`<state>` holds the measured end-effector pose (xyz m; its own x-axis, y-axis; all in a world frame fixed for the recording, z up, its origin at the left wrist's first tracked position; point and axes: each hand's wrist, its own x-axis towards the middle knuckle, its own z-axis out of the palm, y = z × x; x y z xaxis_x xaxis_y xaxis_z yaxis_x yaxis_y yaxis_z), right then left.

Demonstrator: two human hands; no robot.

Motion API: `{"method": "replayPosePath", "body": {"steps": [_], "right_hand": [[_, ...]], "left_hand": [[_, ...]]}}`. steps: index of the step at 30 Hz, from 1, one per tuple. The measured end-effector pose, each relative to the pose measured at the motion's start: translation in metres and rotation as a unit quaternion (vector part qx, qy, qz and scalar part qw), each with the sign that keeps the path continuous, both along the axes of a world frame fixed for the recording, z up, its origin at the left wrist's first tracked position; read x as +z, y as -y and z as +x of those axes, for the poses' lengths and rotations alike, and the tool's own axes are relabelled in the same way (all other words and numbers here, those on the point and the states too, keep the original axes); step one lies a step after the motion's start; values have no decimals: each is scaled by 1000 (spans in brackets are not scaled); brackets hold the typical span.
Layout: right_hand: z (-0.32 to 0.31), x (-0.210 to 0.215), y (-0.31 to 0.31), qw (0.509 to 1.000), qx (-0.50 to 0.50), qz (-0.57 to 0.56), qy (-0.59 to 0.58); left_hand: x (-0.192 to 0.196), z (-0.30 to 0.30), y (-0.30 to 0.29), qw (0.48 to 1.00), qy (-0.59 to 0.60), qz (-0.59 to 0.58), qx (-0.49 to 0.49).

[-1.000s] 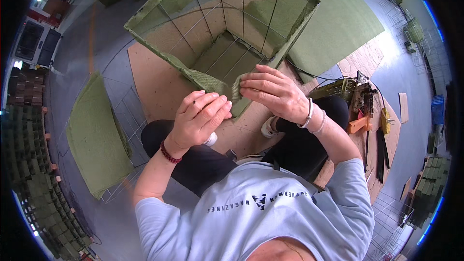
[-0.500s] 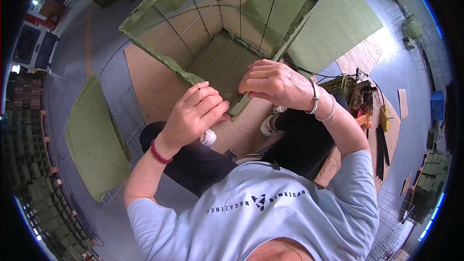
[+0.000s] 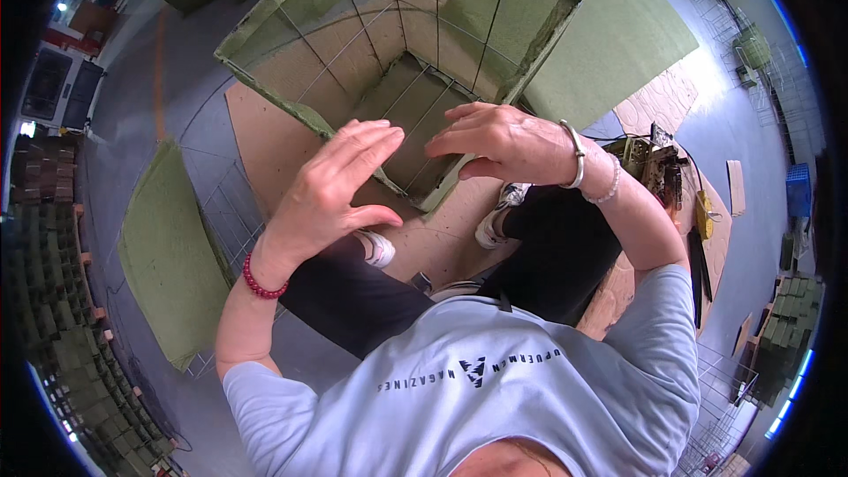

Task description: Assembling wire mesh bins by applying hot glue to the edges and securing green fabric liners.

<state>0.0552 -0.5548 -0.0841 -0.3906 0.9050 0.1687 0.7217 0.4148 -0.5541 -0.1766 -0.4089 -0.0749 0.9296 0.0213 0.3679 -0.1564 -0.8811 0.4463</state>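
Observation:
A wire-framed box [image 3: 530,62] with green fabric-like edging stands in front of me, its grid of thin wires showing across the sides. Inside its near part lies a darker green panel [image 3: 415,102]. My left hand [image 3: 331,181] hovers by the box's near left edge, fingers stretched out and thumb spread. Opposite it, my right hand [image 3: 503,146] is over the near right edge with fingers apart and thumb lowered. Neither hand shows anything in its grasp. Parts of the near rim are hidden behind both hands.
Brown cardboard [image 3: 265,137] lies beneath the box. A large green sheet [image 3: 609,44] is at the far right, another green piece [image 3: 172,256] on wire mesh at the left. Tools with a cable and a yellow item [image 3: 704,215] sit at the right. Green stacks [image 3: 66,344] line the left.
Both hands have let go of the box's near edge. Their fingers have straightened and spread, and my left hand has shifted left. The box has barely moved.

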Motion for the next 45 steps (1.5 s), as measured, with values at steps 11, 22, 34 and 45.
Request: {"method": "replayPosePath", "body": {"steps": [11, 22, 34, 45], "right_hand": [[3, -1, 11, 993, -53, 90, 57], [-10, -5, 4, 996, 9, 89, 19], [94, 58, 305, 746, -640, 129, 135], [-262, -220, 589, 217, -825, -409, -324]], "left_hand": [[-9, -29, -23, 964, 133, -68, 219], [-8, -13, -14, 999, 27, -15, 15], [-3, -17, 56, 977, 62, 37, -202], [-95, 26, 83, 976, -160, -57, -137]]}}
